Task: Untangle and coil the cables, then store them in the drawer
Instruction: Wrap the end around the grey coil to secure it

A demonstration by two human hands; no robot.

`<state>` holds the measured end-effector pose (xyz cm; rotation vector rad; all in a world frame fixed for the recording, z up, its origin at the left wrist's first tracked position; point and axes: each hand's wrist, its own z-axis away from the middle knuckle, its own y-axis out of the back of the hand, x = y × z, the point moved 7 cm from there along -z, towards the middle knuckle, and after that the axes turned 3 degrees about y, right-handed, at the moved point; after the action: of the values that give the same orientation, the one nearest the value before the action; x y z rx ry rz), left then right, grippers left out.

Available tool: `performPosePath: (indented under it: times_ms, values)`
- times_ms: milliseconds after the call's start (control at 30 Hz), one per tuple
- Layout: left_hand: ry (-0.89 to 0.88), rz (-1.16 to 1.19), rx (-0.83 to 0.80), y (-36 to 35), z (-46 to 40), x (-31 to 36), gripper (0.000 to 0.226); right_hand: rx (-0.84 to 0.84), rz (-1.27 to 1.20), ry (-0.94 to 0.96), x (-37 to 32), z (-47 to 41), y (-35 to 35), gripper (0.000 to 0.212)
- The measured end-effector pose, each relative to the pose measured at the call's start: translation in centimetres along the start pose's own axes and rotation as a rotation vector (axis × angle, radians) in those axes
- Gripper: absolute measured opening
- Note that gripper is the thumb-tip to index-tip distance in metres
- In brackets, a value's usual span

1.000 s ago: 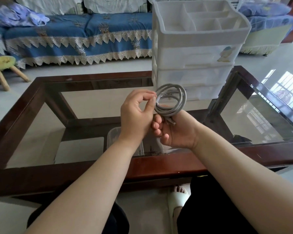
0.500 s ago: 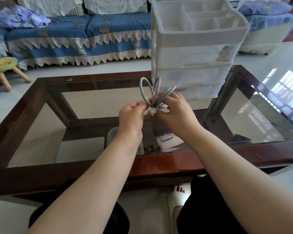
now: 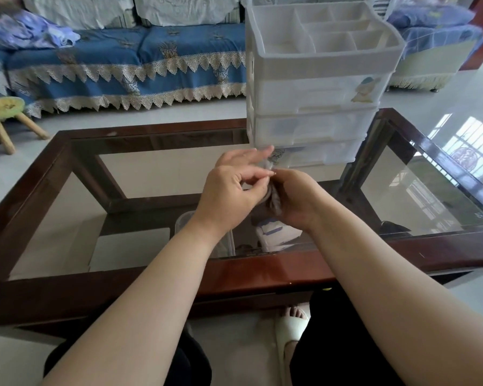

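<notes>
A: Item one?
B: Grey coiled cable, squeezed into a bundle between both hands above the glass-topped wooden table. Right hand clenched round it; left hand pinching at its top.

A: Storage?
B: White plastic drawer unit, at one o'clock from the hands, all drawers closed.

A: Risk?
B: Likely spring-back: freeing a hand for a drawer could let the coil unwind.
</notes>
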<state>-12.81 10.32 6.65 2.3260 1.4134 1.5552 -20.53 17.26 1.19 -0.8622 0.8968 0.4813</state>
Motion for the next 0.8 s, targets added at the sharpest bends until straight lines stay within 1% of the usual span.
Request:
performPosePath:
  times_ms: [33, 67, 100, 133, 167, 233, 267, 300, 367, 433, 533, 567, 633, 700, 733, 800]
  values:
    - [-0.012, -0.008, -0.073, -0.2, -0.1, 0.1, 0.013, -0.052, 0.019, -0.081, 0.4, 0.1, 0.2, 0.026]
    - [0.025, 0.021, -0.146, -0.4, -0.1, -0.1, 0.014, -0.077, 0.064, -0.144, 0.9, 0.1, 0.6, 0.022]
    - [0.071, 0.052, -0.215, -0.7, -0.1, -0.3, 0.015, -0.081, 0.108, -0.176, 1.1, 0.1, 0.9, 0.019]
    - [0.106, 0.063, -0.257, -1.0, 0.0, -0.5, 0.017, -0.074, 0.136, -0.180, 1.2, 0.1, 1.3, 0.021]
    - [0.126, 0.052, -0.270, -1.2, 0.0, -0.5, 0.018, -0.064, 0.156, -0.158, 1.1, 0.1, 1.6, 0.031]
    - [0.149, 0.047, -0.240, -1.2, -0.1, -0.7, 0.015, -0.085, 0.188, -0.100, 0.7, 0.3, 1.6, 0.066]
    - [0.161, 0.051, -0.208, -1.0, -0.2, -0.8, 0.011, -0.121, 0.199, -0.075, 0.4, 0.4, 1.3, 0.079]
    - [0.169, 0.066, -0.176, -0.9, -0.3, -0.9, 0.010, -0.160, 0.210, -0.045, 0.0, 0.5, 1.2, 0.082]
    - [0.177, 0.123, -0.131, -0.7, -0.1, -1.2, 0.017, -0.203, 0.220, 0.033, -0.7, 0.7, 0.8, 0.072]
    - [0.202, 0.222, -0.118, -0.6, 0.1, -1.3, 0.019, -0.208, 0.183, 0.081, -1.0, 0.9, 0.4, 0.051]
    - [0.249, 0.402, -0.132, -0.4, 0.0, -1.3, 0.015, -0.228, 0.141, 0.103, -1.1, 0.7, 0.3, 0.026]
    - [0.255, 0.420, -0.143, -0.3, -0.1, -1.3, 0.020, -0.245, 0.142, 0.103, -1.2, 0.7, 0.4, 0.022]
    - [0.302, 0.421, -0.188, -0.6, -0.2, -1.9, 0.039, -0.262, 0.164, 0.103, -1.2, 0.7, 0.4, 0.020]
    - [0.406, 0.443, -0.251, -1.2, -0.2, -2.9, 0.052, -0.240, 0.191, 0.129, -1.1, 0.7, 0.6, 0.027]
    - [0.456, 0.453, -0.274, -1.6, -0.1, -3.4, 0.054, -0.214, 0.211, 0.150, -1.1, 0.7, 0.7, 0.030]
    - [0.531, 0.454, -0.277, -2.1, 0.1, -4.2, 0.052, -0.150, 0.228, 0.179, -1.2, 0.4, 1.3, 0.028]
